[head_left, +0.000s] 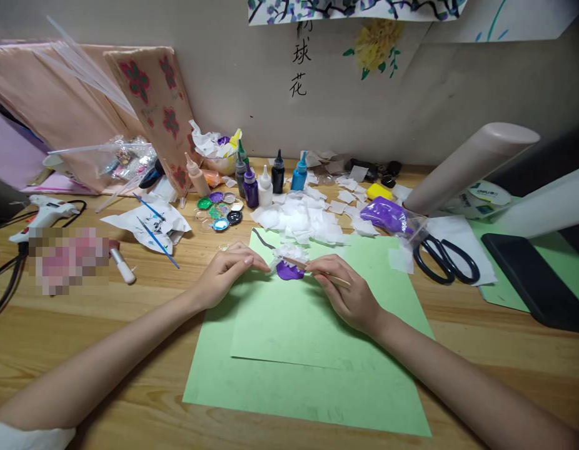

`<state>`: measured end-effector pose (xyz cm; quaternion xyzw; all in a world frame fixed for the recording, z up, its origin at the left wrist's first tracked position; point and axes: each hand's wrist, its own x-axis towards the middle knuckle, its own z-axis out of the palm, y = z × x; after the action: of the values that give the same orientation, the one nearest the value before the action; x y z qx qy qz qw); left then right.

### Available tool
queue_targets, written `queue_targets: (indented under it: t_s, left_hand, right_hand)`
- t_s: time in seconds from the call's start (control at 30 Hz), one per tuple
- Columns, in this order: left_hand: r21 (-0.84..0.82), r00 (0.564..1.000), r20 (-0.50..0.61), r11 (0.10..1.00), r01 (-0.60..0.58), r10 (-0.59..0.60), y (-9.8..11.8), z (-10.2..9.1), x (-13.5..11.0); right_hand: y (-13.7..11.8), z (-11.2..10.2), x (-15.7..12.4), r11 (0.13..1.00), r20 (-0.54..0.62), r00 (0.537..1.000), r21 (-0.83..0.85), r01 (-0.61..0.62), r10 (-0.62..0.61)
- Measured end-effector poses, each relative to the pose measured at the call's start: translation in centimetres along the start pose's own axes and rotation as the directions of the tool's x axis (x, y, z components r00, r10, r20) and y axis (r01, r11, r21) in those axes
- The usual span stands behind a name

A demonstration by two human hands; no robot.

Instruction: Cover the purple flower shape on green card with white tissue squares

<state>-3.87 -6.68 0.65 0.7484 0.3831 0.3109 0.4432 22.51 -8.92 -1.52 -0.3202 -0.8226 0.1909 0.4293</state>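
My left hand (226, 269) rests on the green paper (312, 350), its fingertips pinched on the edge of a small purple clay shape (289, 270) topped with crumpled white tissue (289, 253). My right hand (348, 290) is closed around a thin wooden stick (323, 274) whose tip pokes into the tissue on the clay. A curved dark line is drawn on the paper just behind the clay.
A pile of white tissue squares (303, 219), dye bottles (264, 181), paint pots (221, 212), purple clay in a bag (387, 215), black scissors (444, 259), a glue gun (43, 215), brushes (156, 231) and a black tablet (533, 275) surround the paper on the wooden desk.
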Motion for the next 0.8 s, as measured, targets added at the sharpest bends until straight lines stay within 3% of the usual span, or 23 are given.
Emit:
queue_targets:
  t_s: [0.13, 0.2, 0.33, 0.47, 0.63, 0.8]
  left_hand:
    - [-0.187, 0.996, 0.052, 0.981, -0.056, 0.067, -0.4, -0.2, 0.2]
    - [-0.205, 0.996, 0.06, 0.978, -0.045, 0.059, -0.4, -0.1, 0.4]
    - [0.006, 0.998, 0.012, 0.998, 0.067, -0.067, 0.1, 0.4, 0.6]
    - [0.145, 0.997, 0.019, 0.987, 0.071, -0.075, 0.4, 0.6, 0.8]
    - [0.194, 0.998, 0.006, 0.979, 0.058, -0.061, 0.4, 0.7, 0.8]
    - [0.205, 0.999, 0.016, 0.978, 0.045, -0.049, 0.5, 0.9, 0.8]
  right_hand:
    - [0.1, 0.1, -0.1, 1.0, -0.007, 1.0, -0.017, -0.012, 0.012]
    - [0.1, 0.1, -0.1, 1.0, -0.012, 1.0, -0.022, -0.016, 0.016]
    - [0.0, 0.0, 0.0, 0.999, -0.023, 1.0, -0.031, 0.004, -0.005]
    - [-0.1, 0.0, 0.1, 0.999, -0.023, 1.0, -0.037, 0.005, -0.006]
    - [0.0, -0.1, -0.2, 1.0, -0.063, 0.998, 0.017, 0.024, -0.023]
    - [-0.5, -0.3, -0.5, 0.983, -0.14, 0.976, 0.051, 0.176, -0.167]
